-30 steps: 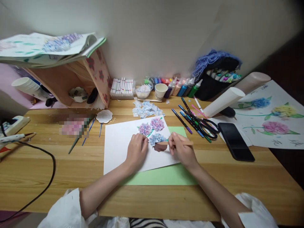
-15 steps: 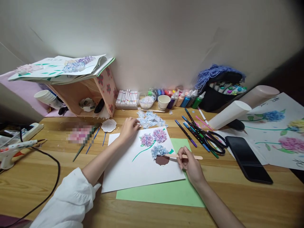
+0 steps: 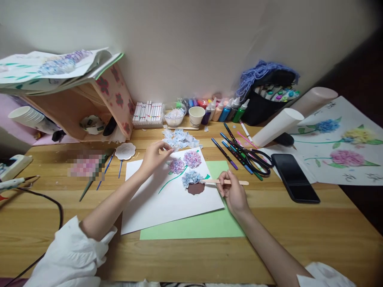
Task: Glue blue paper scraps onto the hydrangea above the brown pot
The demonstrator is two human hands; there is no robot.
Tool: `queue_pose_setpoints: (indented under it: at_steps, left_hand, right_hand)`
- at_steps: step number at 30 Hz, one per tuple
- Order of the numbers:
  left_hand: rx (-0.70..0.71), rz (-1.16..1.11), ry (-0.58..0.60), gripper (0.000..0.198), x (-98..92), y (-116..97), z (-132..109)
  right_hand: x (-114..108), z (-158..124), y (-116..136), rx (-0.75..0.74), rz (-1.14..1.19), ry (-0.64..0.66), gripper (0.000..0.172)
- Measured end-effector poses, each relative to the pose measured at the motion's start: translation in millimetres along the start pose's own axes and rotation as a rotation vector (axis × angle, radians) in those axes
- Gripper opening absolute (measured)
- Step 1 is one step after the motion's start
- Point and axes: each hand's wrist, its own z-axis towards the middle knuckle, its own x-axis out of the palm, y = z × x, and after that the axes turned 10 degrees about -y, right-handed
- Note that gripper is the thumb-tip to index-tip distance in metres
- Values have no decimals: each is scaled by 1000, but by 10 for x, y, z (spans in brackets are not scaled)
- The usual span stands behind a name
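Note:
My right hand grips a flat wooden craft stick. The stick's far end touches the lower edge of a blue paper-petal flower head, beside a bare brown patch. Both belong to a white sheet, which also bears two pink-purple flower heads and a green stem. Thumb and fingers of my left hand are pinched together over the sheet's upper edge, close to a heap of pale blue paper scraps. Whatever may be between those fingertips is too small to see.
Green paper lies beneath the white sheet. To the right are pens, black scissors and a phone. Paint bottles, a paper cup and a marker box line the wall. A glue gun rests far left.
The view has shifted, so everything sits higher and further left. My left hand has lifted off the scraps, its fingers pinched together. The stick stays at the blue flower.

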Motion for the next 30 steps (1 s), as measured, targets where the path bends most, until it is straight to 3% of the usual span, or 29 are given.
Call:
queue_pose_setpoints:
  at_steps: [5, 10, 15, 22, 30]
  left_hand:
    - [-101, -258, 197, 11, 60, -343, -485]
    - [-79, -182, 304, 10, 243, -457, -832]
    - [-68, -43, 263, 11, 336, -494, -865]
    - [85, 111, 206, 13, 453, -556, -806]
    - [104, 183, 194, 12, 513, -517, -793]
  right_hand:
    - [-52, 11, 31, -114, 0, -81, 49]
    - [-64, -81, 69, -178, -99, -32, 52]
    - [-65, -154, 55, -259, -269, 38, 54]
    - [-103, -179, 20, -388, -427, 81, 52]
    - [-77, -180, 49, -524, -588, 190, 46]
